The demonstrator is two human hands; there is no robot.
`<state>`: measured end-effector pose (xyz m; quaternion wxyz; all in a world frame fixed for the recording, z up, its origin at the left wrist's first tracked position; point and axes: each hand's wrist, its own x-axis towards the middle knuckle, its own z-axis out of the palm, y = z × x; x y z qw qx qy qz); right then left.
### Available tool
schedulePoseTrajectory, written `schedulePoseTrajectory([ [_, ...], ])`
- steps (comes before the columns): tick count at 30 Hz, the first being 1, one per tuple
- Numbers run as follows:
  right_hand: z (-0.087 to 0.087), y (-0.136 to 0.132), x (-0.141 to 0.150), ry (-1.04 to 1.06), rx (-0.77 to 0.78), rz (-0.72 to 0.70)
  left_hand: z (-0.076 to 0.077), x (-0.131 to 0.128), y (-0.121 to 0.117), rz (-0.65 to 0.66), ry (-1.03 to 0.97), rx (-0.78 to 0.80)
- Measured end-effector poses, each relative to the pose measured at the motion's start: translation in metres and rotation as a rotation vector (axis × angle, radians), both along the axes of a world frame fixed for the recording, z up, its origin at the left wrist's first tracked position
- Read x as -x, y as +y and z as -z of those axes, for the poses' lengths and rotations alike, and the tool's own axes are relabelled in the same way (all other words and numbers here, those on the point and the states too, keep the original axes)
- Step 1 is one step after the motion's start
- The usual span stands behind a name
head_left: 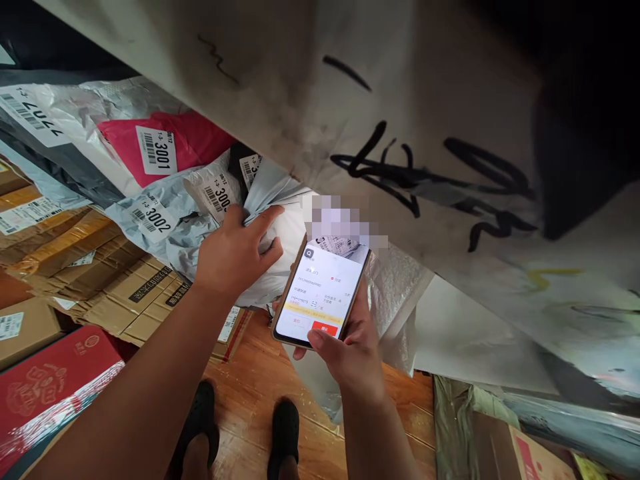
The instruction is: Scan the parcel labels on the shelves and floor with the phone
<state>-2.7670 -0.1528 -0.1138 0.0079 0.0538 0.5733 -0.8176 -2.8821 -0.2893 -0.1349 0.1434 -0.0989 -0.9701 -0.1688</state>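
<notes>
My left hand [234, 252] grips the crumpled top of a grey plastic mailer bag [273, 193], fingers closed on its folds. My right hand [350, 347] holds a smartphone [323, 293] with a lit screen, thumb resting near a red button at the bottom. The phone sits just below a blurred label on the parcel. More mailer bags lie to the left: a pink one [195, 137] labelled 3001 and a grey one [150, 220] labelled 3002.
A large white sheet with black scrawl [425, 167] hangs overhead to the right. Cardboard boxes [115, 280] are stacked at left, a red box [50, 383] below them. My feet in black shoes [240, 427] stand on a wooden floor. A green-wrapped box [490, 440] is at lower right.
</notes>
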Motion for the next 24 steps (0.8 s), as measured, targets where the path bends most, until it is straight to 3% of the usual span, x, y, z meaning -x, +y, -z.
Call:
schedulePoseTrajectory([
  [10, 0.002, 0.005, -0.001, -0.013, 0.082, -0.24, 0.001, -0.003, -0.004, 0.044, -0.155, -0.121],
  [16, 0.004, 0.003, -0.002, -0.057, 0.061, -0.275, 0.002, -0.002, -0.005, 0.035, -0.214, -0.154],
  [24, 0.008, 0.003, -0.003, -0.087, 0.06, -0.238, -0.014, -0.005, -0.005, 0.042, -0.225, -0.093],
])
